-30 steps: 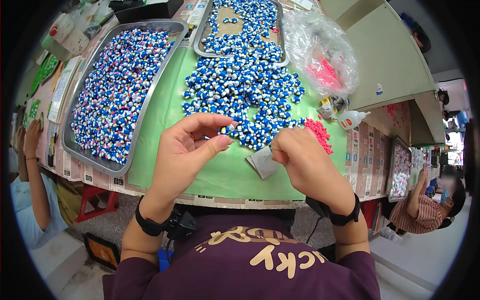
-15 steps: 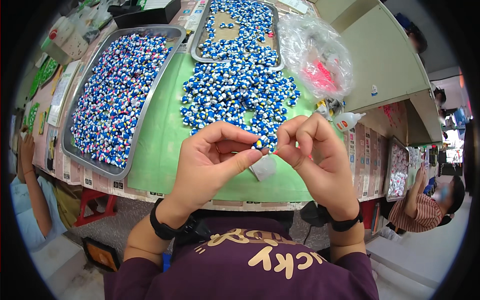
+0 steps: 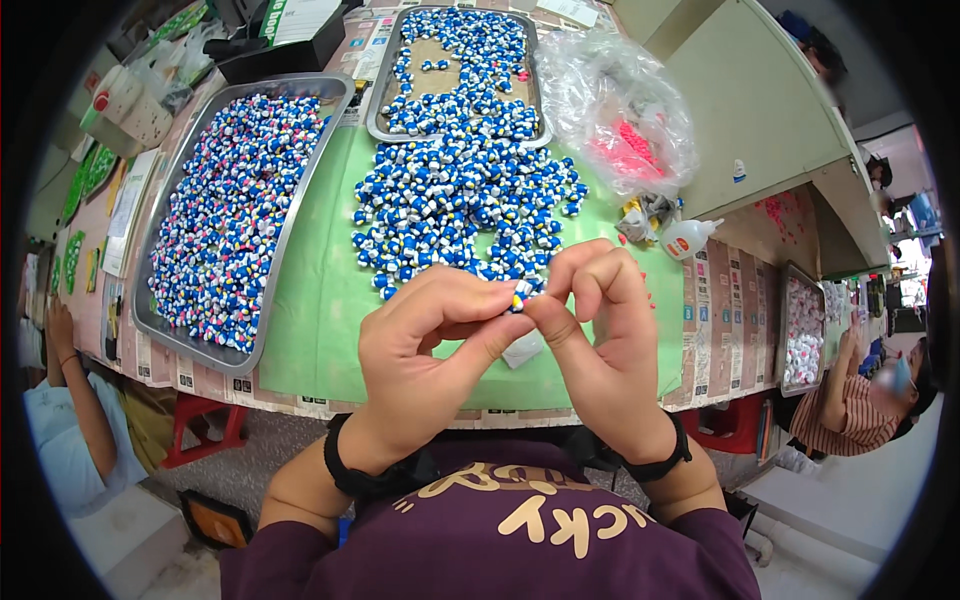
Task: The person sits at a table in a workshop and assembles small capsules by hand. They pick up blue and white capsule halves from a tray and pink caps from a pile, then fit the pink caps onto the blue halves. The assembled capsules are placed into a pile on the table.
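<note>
My left hand (image 3: pixel 425 345) pinches a small figurine (image 3: pixel 518 303), blue and white with a yellow spot, between thumb and forefinger. Against it press the closed thumb and forefinger of my right hand (image 3: pixel 605 345); whatever lies between those fingertips is hidden. Both hands are above the green sheet (image 3: pixel 310 310). Beneath them is a small whitish block (image 3: pixel 522 350), partly covered by my fingers. A heap of similar figurines (image 3: pixel 460 205) spreads just beyond my hands. A few little pink pieces (image 3: pixel 648 290) show beside my right hand.
Figurines fill a metal tray (image 3: pixel 262 300) at left and partly fill another (image 3: pixel 540 120) at the back. Right of the heap are a clear plastic bag (image 3: pixel 590 75) with pink pieces, a squeeze bottle (image 3: pixel 686 240) and a cabinet (image 3: pixel 760 130). Other people (image 3: pixel 845 400) sit at both sides.
My right hand has moved left, and its fingertips now meet the figurine. The pink bit seen at them earlier is hidden. The view has shifted slightly.
</note>
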Action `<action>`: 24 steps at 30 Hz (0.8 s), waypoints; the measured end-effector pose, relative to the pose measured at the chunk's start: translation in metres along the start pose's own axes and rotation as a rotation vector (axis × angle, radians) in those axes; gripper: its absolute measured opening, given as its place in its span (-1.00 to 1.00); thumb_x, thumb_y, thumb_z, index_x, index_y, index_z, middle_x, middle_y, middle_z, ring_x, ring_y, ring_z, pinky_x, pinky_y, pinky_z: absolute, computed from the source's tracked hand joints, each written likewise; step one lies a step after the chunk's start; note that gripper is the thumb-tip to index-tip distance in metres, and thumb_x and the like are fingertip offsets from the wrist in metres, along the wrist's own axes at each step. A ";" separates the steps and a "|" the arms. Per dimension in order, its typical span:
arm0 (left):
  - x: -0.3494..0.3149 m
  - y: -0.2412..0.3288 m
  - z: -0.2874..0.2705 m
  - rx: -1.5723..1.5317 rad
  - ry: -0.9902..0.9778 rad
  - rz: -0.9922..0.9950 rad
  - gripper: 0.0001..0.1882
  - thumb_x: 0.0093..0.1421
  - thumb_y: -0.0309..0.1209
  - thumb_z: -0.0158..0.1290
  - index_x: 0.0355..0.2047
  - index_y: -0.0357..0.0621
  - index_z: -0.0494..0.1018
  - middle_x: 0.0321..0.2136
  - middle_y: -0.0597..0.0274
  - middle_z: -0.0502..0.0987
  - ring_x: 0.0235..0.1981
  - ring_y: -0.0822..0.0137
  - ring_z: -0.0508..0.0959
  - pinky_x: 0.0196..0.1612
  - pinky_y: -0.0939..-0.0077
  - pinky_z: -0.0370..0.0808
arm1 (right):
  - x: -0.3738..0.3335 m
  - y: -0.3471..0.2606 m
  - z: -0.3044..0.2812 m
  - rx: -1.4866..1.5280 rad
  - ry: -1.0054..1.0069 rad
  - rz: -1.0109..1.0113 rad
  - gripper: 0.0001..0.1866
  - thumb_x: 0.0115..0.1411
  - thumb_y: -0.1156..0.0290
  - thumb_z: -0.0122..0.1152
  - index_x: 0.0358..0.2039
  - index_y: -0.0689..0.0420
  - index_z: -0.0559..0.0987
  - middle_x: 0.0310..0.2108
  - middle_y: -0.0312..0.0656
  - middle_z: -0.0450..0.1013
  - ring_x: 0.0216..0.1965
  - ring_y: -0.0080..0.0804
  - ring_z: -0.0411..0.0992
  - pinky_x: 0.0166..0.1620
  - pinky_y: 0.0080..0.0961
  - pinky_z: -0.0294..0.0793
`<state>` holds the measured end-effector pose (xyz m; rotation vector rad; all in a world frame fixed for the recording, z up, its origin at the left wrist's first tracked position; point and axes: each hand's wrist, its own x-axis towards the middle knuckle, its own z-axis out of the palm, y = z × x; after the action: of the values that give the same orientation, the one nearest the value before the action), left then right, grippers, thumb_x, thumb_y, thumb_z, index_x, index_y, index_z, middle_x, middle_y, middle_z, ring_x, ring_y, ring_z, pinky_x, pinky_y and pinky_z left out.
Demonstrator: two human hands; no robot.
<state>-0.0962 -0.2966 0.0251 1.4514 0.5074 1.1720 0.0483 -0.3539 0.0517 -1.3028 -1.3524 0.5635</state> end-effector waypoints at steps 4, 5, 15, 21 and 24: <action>-0.001 -0.001 -0.014 0.104 -0.062 0.063 -0.79 -0.03 -0.74 0.22 -0.36 -0.31 0.52 -0.31 0.08 0.53 -0.30 0.39 0.58 -0.33 0.63 0.59 | 0.002 0.006 -0.005 0.174 -0.120 0.178 -0.70 0.11 0.58 0.26 -0.39 0.12 0.25 -0.41 -0.33 0.24 -0.38 -0.59 0.25 -0.22 -0.62 0.30; -0.001 0.001 -0.020 0.132 -0.083 0.070 -0.79 -0.02 -0.74 0.21 -0.35 -0.31 0.51 -0.31 0.08 0.53 -0.31 0.39 0.57 -0.34 0.63 0.59 | 0.006 0.007 -0.009 0.249 -0.180 0.235 -0.70 0.11 0.57 0.27 -0.38 0.11 0.26 -0.40 -0.34 0.25 -0.37 -0.61 0.26 -0.21 -0.62 0.31; -0.016 0.012 -0.198 0.884 0.590 -0.017 -0.82 0.12 -0.62 0.14 -0.25 -0.25 0.45 -0.33 0.27 0.43 -0.45 0.56 0.41 -0.40 0.72 0.45 | -0.001 0.045 -0.092 -0.588 -0.322 0.171 -0.88 -0.03 0.71 0.07 -0.52 0.22 0.36 -0.54 -0.13 0.41 -0.50 -0.23 0.42 -0.39 -0.38 0.40; -0.001 0.016 -0.132 0.961 0.290 0.005 -0.79 0.06 -0.57 0.20 -0.26 -0.18 0.48 -0.33 0.31 0.43 -0.51 0.54 0.35 -0.47 0.70 0.37 | -0.008 0.053 -0.075 -0.791 -0.364 0.058 -0.86 -0.03 0.63 0.09 -0.49 0.10 0.37 -0.53 -0.21 0.38 -0.37 -0.22 0.39 -0.19 -0.33 0.26; -0.002 0.009 -0.093 0.858 -0.160 -0.093 -0.78 0.03 -0.57 0.20 -0.28 -0.20 0.48 -0.33 0.22 0.44 -0.48 0.39 0.44 -0.47 0.56 0.39 | -0.008 0.058 -0.072 -0.878 -0.340 0.007 -0.85 -0.03 0.61 0.11 -0.49 0.09 0.36 -0.53 -0.22 0.37 -0.37 -0.22 0.38 -0.19 -0.32 0.25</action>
<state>-0.1796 -0.2550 0.0191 2.1909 1.0274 0.7668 0.1323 -0.3699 0.0158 -1.9626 -1.9939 0.1784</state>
